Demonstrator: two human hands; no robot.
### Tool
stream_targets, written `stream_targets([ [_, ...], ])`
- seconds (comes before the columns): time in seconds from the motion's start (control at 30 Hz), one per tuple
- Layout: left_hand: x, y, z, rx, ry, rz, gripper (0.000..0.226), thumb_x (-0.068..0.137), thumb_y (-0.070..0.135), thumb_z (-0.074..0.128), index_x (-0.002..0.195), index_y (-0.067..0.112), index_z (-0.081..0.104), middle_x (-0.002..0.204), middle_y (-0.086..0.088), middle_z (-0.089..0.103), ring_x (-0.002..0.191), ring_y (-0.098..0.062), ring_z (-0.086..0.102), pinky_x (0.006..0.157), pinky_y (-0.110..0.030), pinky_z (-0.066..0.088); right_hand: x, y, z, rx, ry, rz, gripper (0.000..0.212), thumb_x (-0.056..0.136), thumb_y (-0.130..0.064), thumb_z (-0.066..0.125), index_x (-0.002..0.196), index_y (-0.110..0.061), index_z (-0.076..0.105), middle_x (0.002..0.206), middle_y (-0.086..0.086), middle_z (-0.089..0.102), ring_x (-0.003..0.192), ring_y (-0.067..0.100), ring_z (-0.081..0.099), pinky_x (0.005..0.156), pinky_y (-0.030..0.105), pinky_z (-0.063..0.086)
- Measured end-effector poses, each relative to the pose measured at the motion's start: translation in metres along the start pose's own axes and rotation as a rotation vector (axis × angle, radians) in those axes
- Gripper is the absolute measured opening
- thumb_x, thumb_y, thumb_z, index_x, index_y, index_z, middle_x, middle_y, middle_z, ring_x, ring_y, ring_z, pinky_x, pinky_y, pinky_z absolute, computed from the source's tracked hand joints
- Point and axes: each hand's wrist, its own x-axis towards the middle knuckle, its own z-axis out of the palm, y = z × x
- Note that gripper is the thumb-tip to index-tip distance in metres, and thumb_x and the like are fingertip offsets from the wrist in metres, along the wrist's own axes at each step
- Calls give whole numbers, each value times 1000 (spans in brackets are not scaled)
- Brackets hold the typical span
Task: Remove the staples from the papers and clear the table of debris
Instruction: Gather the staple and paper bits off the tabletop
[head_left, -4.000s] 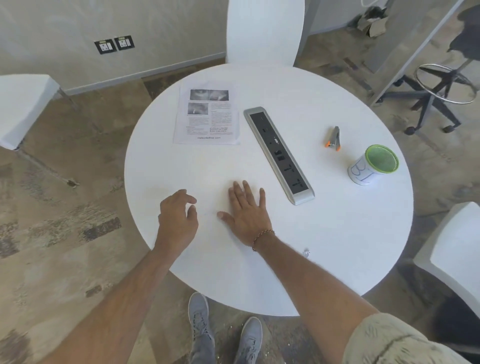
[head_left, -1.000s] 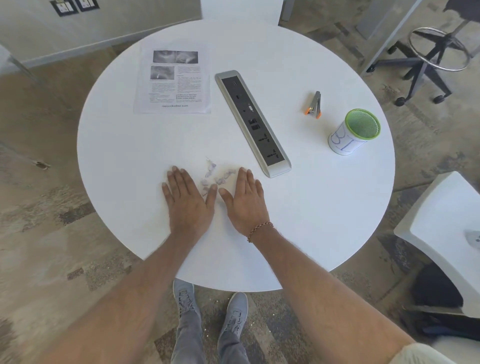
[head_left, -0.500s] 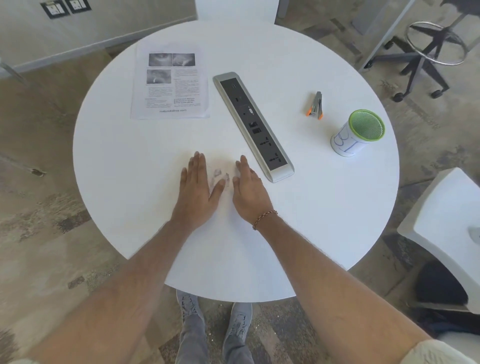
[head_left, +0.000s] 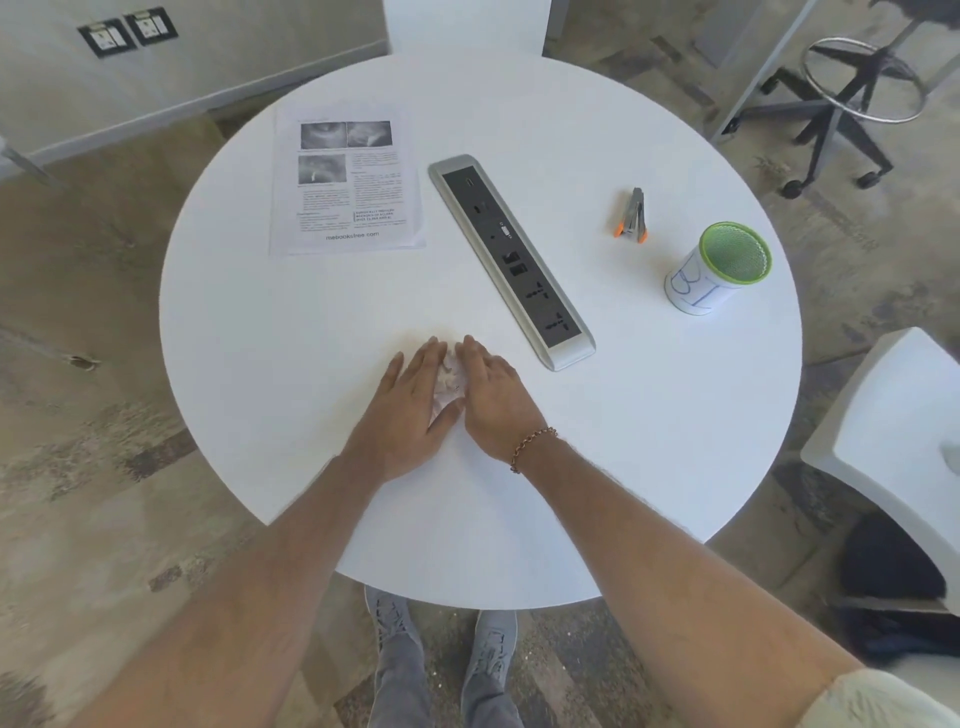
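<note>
A round white bench (head_left: 649, 441) fills the middle of the view, its top matte and evenly lit. Both hands lie flat on it near the front, fingers straight and palms down. The left hand (head_left: 410, 410) and the right hand (head_left: 496, 397) sit side by side, with a small heap of pale paper debris (head_left: 448, 379) caught between their inner edges; whether staples lie among it is too small to tell. A beaded bracelet (head_left: 530, 447) circles the right wrist.

The papers (head_left: 345, 182), a printed sheet with grey photographs and text, rest flat at the far left of the bench. A long silver socket strip (head_left: 511, 260) with a black face runs diagonally across the centre, its near end just beside the right hand. To the right of it lies an orange-tipped staple remover (head_left: 631, 215), and near that stands a white cup (head_left: 714, 270) with a green rim and blue marking on its side.

Around the bench, the floor (head_left: 93, 312) is mottled beige and brown. Two wall sockets (head_left: 127, 31) sit on a pale wall at upper left. A stool base (head_left: 852, 93) with castors stands at upper right, a white chair (head_left: 898, 426) at right, and grey shoes (head_left: 441, 623) show below the bench edge.
</note>
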Motion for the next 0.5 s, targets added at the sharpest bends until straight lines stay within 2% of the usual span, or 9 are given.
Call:
stream_targets([
  [0.1, -12, 4, -3, -62, 7, 9, 71, 104, 51, 27, 161, 14, 4, 167, -2, 23, 154, -8, 15, 127, -39, 9, -4, 0, 6, 7, -4, -22, 70, 89, 0, 47, 153, 1, 18, 154, 16, 37, 141, 29, 35, 120, 38, 23],
  [0.2, -23, 9, -7, -167, 41, -22, 69, 107, 42, 36, 160, 15, 2, 165, 1, 29, 150, -8, 26, 125, -38, 19, -11, -2, 6, 36, -12, -20, 66, 93, -1, 43, 154, -2, 19, 153, 13, 40, 140, 26, 37, 116, 27, 25],
  [0.27, -28, 9, -12, -221, 104, -97, 67, 106, 38, 38, 160, 14, 6, 166, -1, 26, 151, -11, 24, 125, -34, 21, -14, -4, 1, 83, 41, 8, 62, 96, -3, 44, 154, -4, 22, 149, 12, 45, 137, 27, 39, 110, 24, 30],
  [0.3, -29, 9, -15, -238, 144, -136, 65, 106, 36, 39, 160, 14, 10, 167, -2, 23, 152, -12, 21, 124, -31, 20, -13, -5, -1, 93, 84, 13, 61, 97, -8, 48, 153, -3, 25, 146, 13, 47, 134, 28, 40, 110, 28, 34],
  [0.37, -29, 7, -20, -261, 220, -203, 59, 107, 25, 39, 160, 10, 17, 166, -2, 24, 152, -13, 22, 122, -23, 16, -11, -6, -1, 86, 104, 41, 71, 94, -28, 63, 151, -5, 29, 144, 12, 45, 130, 30, 36, 108, 35, 38],
  [0.43, -27, 6, -25, -277, 270, -255, 55, 106, 13, 37, 159, 9, 22, 164, -4, 30, 151, -13, 26, 118, -11, 14, -7, -10, 2, 120, 27, 117, 92, 80, -46, 76, 151, -11, 29, 144, 6, 37, 129, 25, 30, 107, 31, 36],
  [0.5, -26, 4, -30, -291, 284, -273, 56, 103, 1, 36, 158, 7, 24, 162, -5, 33, 150, -14, 27, 117, -9, 14, -2, -14, 8, 131, -20, 155, 101, 71, -52, 81, 149, -13, 31, 144, 5, 33, 128, 24, 28, 107, 31, 36],
])
